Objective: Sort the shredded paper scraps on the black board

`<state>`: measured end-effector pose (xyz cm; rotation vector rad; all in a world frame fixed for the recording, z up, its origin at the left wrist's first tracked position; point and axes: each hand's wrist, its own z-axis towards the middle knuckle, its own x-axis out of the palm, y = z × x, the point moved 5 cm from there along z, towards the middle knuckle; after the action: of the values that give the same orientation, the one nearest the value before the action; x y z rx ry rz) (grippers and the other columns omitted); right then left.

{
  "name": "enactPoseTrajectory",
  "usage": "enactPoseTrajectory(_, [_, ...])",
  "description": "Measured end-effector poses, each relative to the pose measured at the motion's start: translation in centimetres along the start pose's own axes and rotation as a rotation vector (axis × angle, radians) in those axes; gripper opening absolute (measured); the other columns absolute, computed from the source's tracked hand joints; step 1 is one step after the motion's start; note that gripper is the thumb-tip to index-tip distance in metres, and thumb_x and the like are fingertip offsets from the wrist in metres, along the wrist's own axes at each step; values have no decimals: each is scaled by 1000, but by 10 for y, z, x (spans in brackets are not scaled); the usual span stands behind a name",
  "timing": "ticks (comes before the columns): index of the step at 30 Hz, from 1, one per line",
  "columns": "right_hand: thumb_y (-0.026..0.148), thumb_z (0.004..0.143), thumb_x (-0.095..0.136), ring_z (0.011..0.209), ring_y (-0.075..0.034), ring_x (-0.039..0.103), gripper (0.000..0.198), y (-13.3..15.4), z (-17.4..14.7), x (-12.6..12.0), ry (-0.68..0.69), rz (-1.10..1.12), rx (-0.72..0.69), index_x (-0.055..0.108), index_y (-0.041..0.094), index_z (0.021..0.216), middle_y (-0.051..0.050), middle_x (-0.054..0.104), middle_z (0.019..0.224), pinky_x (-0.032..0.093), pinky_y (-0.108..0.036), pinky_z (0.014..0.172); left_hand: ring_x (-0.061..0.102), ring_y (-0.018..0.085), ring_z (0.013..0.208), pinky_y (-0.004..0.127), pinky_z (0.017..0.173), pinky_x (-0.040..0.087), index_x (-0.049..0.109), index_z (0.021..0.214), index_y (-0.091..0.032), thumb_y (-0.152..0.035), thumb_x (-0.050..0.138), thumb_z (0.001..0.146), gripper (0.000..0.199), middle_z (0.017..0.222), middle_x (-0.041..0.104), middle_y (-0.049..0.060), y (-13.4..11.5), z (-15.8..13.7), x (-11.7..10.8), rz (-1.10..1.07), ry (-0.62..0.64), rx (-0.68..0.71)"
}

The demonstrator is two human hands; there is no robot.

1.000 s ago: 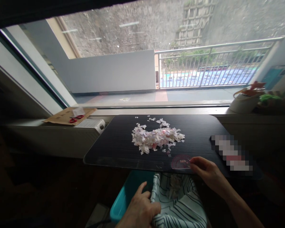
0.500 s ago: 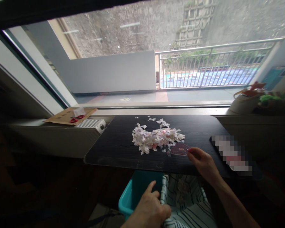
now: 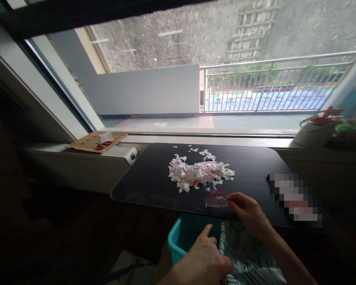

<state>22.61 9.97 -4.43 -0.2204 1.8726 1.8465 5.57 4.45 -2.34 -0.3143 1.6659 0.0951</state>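
Paper scraps (image 3: pixel 195 174) well inside table's (image 3: pixel 142 174) side edges; right hand (image 3: pixel 245 208) pinches pink semicircle (image 3: pixel 217 198).

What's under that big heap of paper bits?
The heap of paper bits lies on the black table; you can see its dark top all around the edges. What's right beneath the middle can't be seen, because the bits cover it.
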Motion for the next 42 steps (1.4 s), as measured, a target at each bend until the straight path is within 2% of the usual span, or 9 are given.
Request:
enactPoseTrajectory(3, [37,75,61,66,-18,63,21,3,-1,4,44,38,9,66,18,82,-3,69,71,48,-27,61,57,18,61,53,102,30,65,70,-20,-39,69,78,21,54,61,-1,1,-2,0,-12,9,-13])
enactPoseTrajectory(7, [36,74,61,66,-18,63,21,6,1,5,-13,70,-1,66,18,82,-3,69,71,48,-26,62,59,18,63,52,103,30,65,71,-21,-41,69,78,22,54,60,-2,1,-2,-2,-27,4,-25])
enactPoseTrajectory(12, [35,75,61,68,-18,64,19,7,1,12,69,26,-9,67,18,82,-2,70,73,48,-26,63,58,18,61,52,102,31,66,71,-21,-41,68,78,21,52,58,-2,2,-1,1,-15,-7,-21])
enactPoseTrajectory(17, [35,77,59,70,-18,64,20,10,2,13,63,8,-35,66,18,84,-3,71,76,48,-26,65,58,18,61,52,103,29,66,69,-20,-44,69,77,26,52,58,-2,2,0,3,-31,-3,-1])
enactPoseTrajectory(22, [35,77,60,66,-17,62,18,12,-1,13,125,-29,-44,65,18,82,-1,68,72,46,-25,62,58,18,61,52,102,31,66,69,-21,-45,69,78,26,52,59,-2,3,0,3,-14,-8,-9])
enactPoseTrajectory(32, [36,76,63,67,-17,63,19,3,-5,7,104,50,-36,66,18,83,-2,69,73,48,-25,62,55,17,57,53,101,30,66,68,-21,-37,72,76,19,51,58,-2,-1,5,6,-5,-28,-5])
enactPoseTrajectory(34, [37,76,63,68,-18,64,21,-1,-2,4,62,95,-37,66,18,84,-2,70,74,49,-25,62,53,16,53,53,99,32,65,66,-21,-29,73,76,15,50,58,-2,1,6,9,13,-42,-7])
enactPoseTrajectory(39, [44,75,63,77,-21,68,31,-21,11,-17,-264,146,30,65,18,91,-5,72,83,52,-30,75,49,14,50,52,97,34,65,66,-21,-22,71,79,15,48,55,-4,8,6,28,86,-126,-35])
enactPoseTrajectory(42, [47,75,62,79,-23,69,33,-30,15,-16,-299,161,30,65,19,92,-6,73,85,54,-32,77,47,13,50,50,98,33,67,70,-25,-26,71,81,12,45,50,-7,13,7,45,95,-170,-78])
